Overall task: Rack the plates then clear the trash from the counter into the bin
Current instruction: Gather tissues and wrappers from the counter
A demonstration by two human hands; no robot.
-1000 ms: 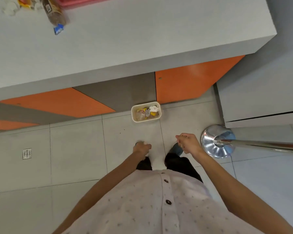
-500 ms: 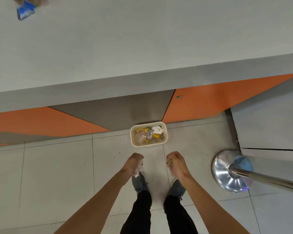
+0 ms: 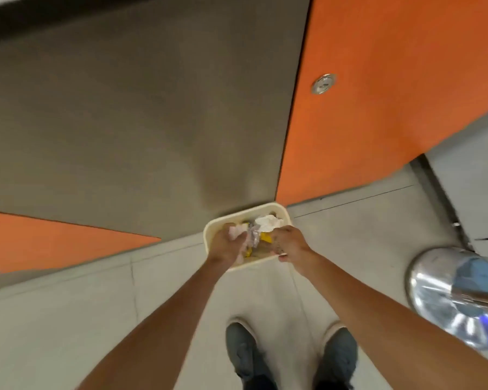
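Observation:
A small cream bin (image 3: 276,211) stands on the tiled floor against the counter base, holding white crumpled paper (image 3: 266,223) and yellow scraps. Both my hands are over it. My left hand (image 3: 226,246) grips a pale pink crumpled wrapper (image 3: 237,231) above the bin's left half. My right hand (image 3: 289,244) is curled over the bin's right front rim, with a small pale scrap at its fingertips; the picture is blurred there. The counter top and the plates are out of view.
The counter base has a grey panel (image 3: 141,122) and orange panels (image 3: 378,88). A shiny metal post base (image 3: 445,299) stands on the floor at the right. My two shoes (image 3: 290,358) are on the grey tiles just behind the bin.
I have bent down and the view has dropped below the counter top. Both hands moved forward from in front of my feet to over the bin, still carrying trash.

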